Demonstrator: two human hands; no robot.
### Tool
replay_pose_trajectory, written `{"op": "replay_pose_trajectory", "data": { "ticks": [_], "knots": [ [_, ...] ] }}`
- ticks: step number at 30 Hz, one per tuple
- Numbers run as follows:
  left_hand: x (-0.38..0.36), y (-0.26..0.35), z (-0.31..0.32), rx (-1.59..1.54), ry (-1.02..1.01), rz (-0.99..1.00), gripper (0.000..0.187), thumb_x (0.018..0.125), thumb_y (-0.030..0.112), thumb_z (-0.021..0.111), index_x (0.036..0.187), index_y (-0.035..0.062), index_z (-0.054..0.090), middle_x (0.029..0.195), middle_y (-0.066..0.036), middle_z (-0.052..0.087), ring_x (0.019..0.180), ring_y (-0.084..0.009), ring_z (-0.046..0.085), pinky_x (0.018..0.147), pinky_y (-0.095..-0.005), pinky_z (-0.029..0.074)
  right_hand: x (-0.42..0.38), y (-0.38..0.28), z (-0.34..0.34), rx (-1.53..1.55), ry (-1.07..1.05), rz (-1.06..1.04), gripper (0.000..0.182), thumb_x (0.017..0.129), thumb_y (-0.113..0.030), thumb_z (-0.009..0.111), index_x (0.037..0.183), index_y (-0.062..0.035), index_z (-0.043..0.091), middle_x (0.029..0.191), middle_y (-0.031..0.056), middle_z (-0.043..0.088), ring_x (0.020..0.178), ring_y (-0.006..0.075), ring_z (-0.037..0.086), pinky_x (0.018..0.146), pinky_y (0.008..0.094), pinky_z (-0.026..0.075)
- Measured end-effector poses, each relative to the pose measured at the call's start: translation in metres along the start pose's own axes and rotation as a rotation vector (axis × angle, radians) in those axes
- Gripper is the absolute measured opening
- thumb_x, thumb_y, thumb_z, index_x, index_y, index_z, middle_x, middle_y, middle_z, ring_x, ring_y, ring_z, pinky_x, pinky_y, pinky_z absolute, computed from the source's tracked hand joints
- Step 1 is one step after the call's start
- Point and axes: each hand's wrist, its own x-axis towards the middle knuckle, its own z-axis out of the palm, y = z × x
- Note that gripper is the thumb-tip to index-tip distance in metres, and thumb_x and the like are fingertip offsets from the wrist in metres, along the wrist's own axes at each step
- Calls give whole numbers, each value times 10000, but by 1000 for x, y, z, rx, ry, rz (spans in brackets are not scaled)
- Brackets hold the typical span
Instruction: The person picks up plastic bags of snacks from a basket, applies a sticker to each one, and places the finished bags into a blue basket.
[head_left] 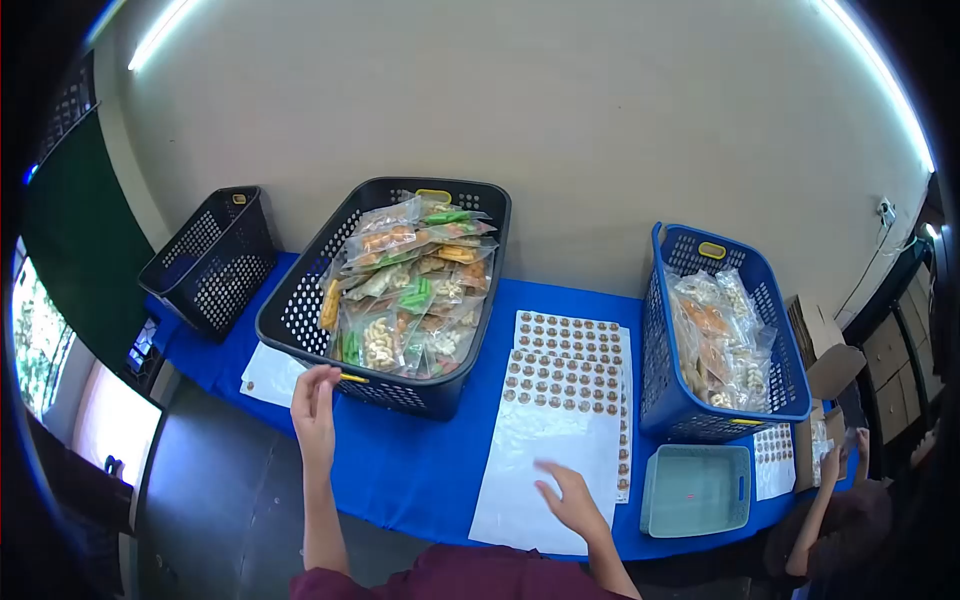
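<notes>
My left hand (315, 418) is raised at the near left corner of a black basket (437, 396), fingertips drawn together beside its yellow handle piece. Whether something small sits in that pinch, or whether it touches the rim, I cannot make out. The basket is heaped with clear packets (410, 290) of snacks in orange, green, yellow and cream. Over the bare lower part of a white sheet of round brown stickers (562, 380), my right hand (570, 500) hovers or rests with its fingers apart and nothing in them. A second sticker sheet lies partly underneath.
On the blue-covered table (400, 465) stand a blue basket (725, 428) of packets, a pale green tray (695, 522) and, far left, another black basket (215, 265). Another sheet (272, 375) lies by the left basket. At right, a co-worker's hands (845, 460) are near a cardboard box (812, 435).
</notes>
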Motion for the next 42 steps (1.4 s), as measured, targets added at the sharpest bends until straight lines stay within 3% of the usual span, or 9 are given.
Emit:
{"op": "replay_pose_trajectory", "data": {
  "ticks": [5,11,14,16,19,25,28,37,42],
  "knots": [
    [78,6,31,103,-324,84,149,883,66,453,975,-24,528,890,-88,596,866,-125,568,784,-240,434,-22,8,21,97,72,233,171,877,-83,456,916,32,577,839,129,650,809,242,636,732,278,481],
    [166,-73,109,592,-853,270,222,818,193,531,923,2,569,838,-147,622,794,-258,610,700,-336,485,-63,5,9,23,301,342,303,827,-132,536,1103,-8,524,1067,190,571,1004,320,548,849,343,425],
    [206,-132,120,1052,-990,387,275,767,289,563,817,23,611,759,-177,614,746,-311,604,679,-385,482,-85,13,-1,-36,418,370,603,781,-151,602,1296,-21,317,1314,237,327,1244,338,292,1001,354,264],
    [212,-167,117,1252,-1018,293,333,726,372,587,755,44,637,750,-172,620,733,-306,605,683,-392,480,-98,13,-7,-68,491,409,803,744,-141,642,1367,-41,144,1387,270,132,1307,366,118,1040,377,173],
    [197,-156,115,1408,-1326,-83,387,688,439,605,783,69,667,773,-118,651,751,-245,626,719,-360,482,-103,4,-9,-220,678,537,853,731,-135,655,1362,-6,97,1404,226,119,1306,348,146,1029,404,210],
    [169,-213,105,1649,-1131,229,310,689,373,597,709,75,680,712,-58,659,781,-183,635,747,-327,473,-98,5,-9,100,706,584,853,729,-116,656,1381,-100,106,1378,215,167,1195,354,346,945,414,335],
    [187,-170,119,1597,-1229,18,279,698,324,587,684,59,674,721,-82,657,766,-190,635,699,-332,482,-96,5,-3,118,686,545,793,729,-101,650,1368,-103,182,1340,189,270,1126,326,428,885,403,392],
    [154,-19,71,263,-626,104,226,844,202,514,745,18,599,619,26,519,527,-64,442,495,-222,366,-89,14,-4,70,600,453,457,750,-127,630,1171,-40,475,1142,152,506,963,262,545,786,359,445],
    [56,-5,83,-296,-521,-349,200,895,231,491,896,45,564,747,7,546,595,-67,493,515,-190,406,-53,0,1,384,458,275,322,803,-124,584,1088,12,520,1059,127,578,893,175,571,750,292,455]
  ]
}}
